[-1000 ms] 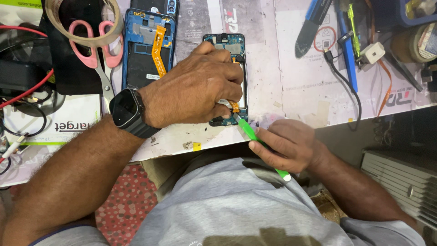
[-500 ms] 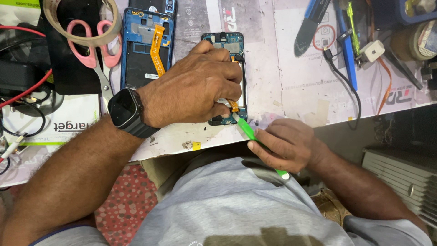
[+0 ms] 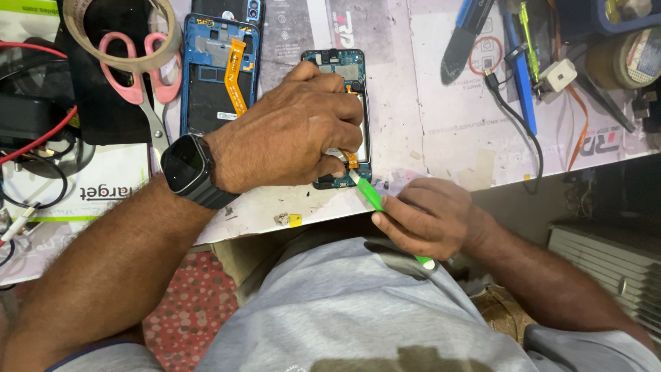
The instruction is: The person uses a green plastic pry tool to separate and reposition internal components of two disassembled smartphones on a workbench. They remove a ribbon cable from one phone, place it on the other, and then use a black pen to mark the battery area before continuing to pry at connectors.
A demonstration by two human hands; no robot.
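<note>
Right hand (image 3: 430, 217) is curled tight around a green pry tool (image 3: 375, 201), tip poking at the bottom edge of the opened phone (image 3: 336, 65) near the bench (image 3: 441, 124) edge. Left hand (image 3: 292, 134) is clamped down over that phone, fingers bent, pinning it. Further back there's a blue phone frame (image 3: 220, 76) and pink scissors (image 3: 141, 79).
</note>
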